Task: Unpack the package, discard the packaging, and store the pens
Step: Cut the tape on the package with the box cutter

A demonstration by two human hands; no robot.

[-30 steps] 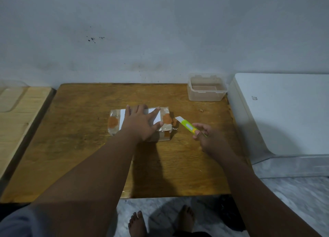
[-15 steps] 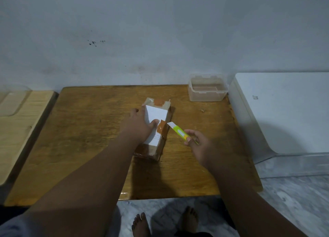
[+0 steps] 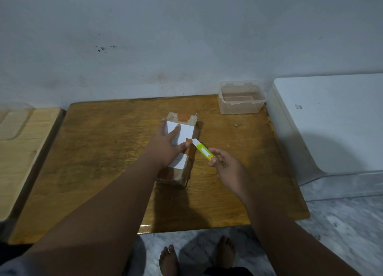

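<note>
- My left hand lies flat, fingers spread, pressing the taped package mid-table.
- My right hand pinches a green utility knife, tip at the package's right edge.
- Package's long axis runs away from me, toward the wall.

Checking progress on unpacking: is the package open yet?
Still sealed: orange tape intact, left hand pressing it, cutter at its edge.

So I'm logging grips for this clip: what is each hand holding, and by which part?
The right hand holds the green utility knife by its rear end, blade toward the package. The left hand presses flat on the package's top, steadying it.
</note>
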